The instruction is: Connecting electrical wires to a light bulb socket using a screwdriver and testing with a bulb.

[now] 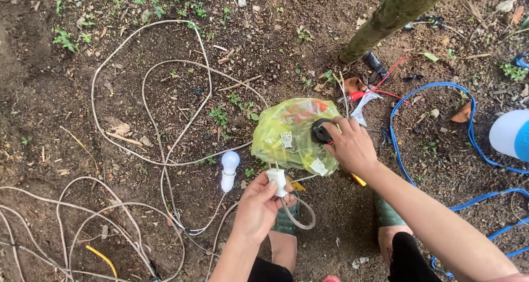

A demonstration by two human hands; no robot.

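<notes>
Bare soil; left hand (258,207) grips plug (277,181), right hand (351,146) tape roll (321,131).

White plug (277,181), white bulb (229,169), yellow bag (289,134), black socket (321,132), blue cable (436,129), beige cord (147,89)

Two bare forearms without sleeves, green sandals (286,221) on both feet, dark trousers (408,257) at the knees

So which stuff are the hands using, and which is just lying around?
In use:
left hand holds white plug
right hand on black round part
yellow bag

Lying about:
light bulb
blue cable
tree trunk
white bottle
</notes>
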